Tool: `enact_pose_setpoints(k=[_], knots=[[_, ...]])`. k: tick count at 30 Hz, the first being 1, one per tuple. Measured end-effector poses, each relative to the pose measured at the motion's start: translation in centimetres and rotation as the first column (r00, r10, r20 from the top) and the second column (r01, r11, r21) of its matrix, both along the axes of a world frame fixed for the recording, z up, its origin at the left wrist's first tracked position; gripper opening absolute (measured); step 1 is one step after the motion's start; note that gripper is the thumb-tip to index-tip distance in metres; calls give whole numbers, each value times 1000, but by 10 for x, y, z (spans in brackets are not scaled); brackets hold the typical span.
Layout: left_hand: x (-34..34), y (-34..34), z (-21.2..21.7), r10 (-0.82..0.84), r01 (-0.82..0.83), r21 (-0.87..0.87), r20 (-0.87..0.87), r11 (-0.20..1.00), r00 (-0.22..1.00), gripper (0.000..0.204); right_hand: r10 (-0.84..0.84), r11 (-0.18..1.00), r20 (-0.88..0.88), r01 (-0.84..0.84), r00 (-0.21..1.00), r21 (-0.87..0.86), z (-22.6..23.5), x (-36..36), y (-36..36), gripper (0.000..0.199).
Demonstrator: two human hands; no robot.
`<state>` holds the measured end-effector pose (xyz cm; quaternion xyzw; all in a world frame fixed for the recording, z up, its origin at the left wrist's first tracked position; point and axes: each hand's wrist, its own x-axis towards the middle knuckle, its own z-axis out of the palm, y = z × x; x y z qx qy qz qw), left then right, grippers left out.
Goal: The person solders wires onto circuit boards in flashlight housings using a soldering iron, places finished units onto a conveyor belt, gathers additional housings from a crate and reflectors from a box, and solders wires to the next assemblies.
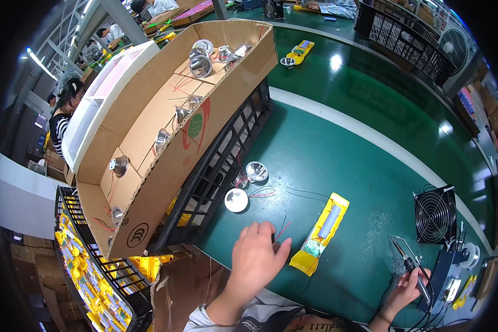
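Note:
My left hand (pixel 257 255) is above the green bench, its fingers curled and thumb close to them. Thin red and black wires (pixel 283 228) stick out between thumb and fingertips; the part they belong to is hidden by the hand. To its right lies a yellow plastic housing (pixel 311 264) holding a blue cylindrical battery (pixel 329 221) and a small green circuit board (pixel 314 247). Past my left fingertips rest a round white-faced lamp reflector (pixel 237 200) and a shiny one (pixel 257 172), with loose wires. At the right, my right hand (pixel 408 286) grips a soldering iron (pixel 409 264), its tip pointing away beside a bent metal holder.
A long cardboard box (pixel 177 160) with several reflectors sits on a black crate (pixel 205 182) at the left. Another crate (pixel 128 299) below holds yellow housings. A small black fan (pixel 435 216) and solder spool (pixel 470 257) stand at the right. Beyond runs a green conveyor (pixel 365 77).

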<state>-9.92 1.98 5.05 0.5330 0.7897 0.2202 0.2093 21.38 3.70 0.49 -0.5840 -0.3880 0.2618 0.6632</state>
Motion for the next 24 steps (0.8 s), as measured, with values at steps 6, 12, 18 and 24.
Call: enact_pose_setpoints(k=[6,12,18,24], knots=[[6,-4,-16,14,-12,16,-145,1000,989,9,7,1000,-16,-8,1000,-11,-4,9,-5,11],[3,-21,-30,95,-89,198,-19,976,995,2,39,999,-43,-39,998,-12,-2,8,-6,12],[14,-33,-33,155,-266,338,322,903,934,4,110,994,-50,-108,993,32,22,-19,-12,18],[30,-41,-45,65,-206,490,288,847,955,10,388,921,-167,-388,906,33,38,-63,-16,25]])
